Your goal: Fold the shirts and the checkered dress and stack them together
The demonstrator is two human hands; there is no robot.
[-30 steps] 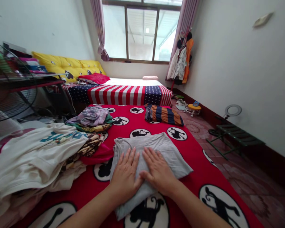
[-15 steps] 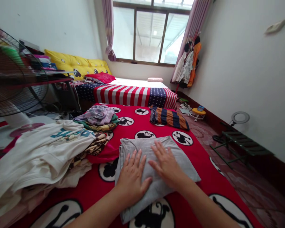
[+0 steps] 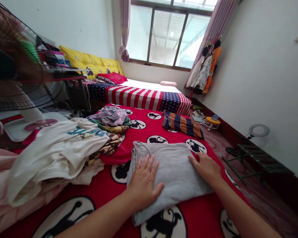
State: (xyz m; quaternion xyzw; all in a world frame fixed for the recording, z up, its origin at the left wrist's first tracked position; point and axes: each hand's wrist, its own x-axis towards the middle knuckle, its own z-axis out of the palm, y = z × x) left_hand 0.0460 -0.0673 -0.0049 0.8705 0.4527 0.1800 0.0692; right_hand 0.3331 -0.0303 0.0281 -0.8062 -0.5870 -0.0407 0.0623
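Note:
A folded grey cloth garment (image 3: 173, 165) lies on the red blanket in front of me. My left hand (image 3: 145, 183) rests flat on its left part, fingers spread. At the garment's right edge is my right hand (image 3: 207, 168), its fingers bent around the border with the thumb over the cloth; the fingertips are partly hidden. Beyond the garment, toward the right, a striped orange and navy garment (image 3: 182, 124) lies folded. To the left, a white printed shirt (image 3: 62, 158) tops a loose heap of clothes.
Red blanket (image 3: 149, 132) with monkey prints spreads beneath everything. A lilac and green clothes pile (image 3: 111, 117) sits farther back. The fan (image 3: 22, 66) stands at left, a bed (image 3: 139, 96) behind. At right are a green folding stool (image 3: 260, 158) and a small yellow stool (image 3: 213, 121).
My right hand has moved from the top of the grey garment to its right edge, and its fingers have curled. My left hand stays flat on the cloth. The view has turned slightly left.

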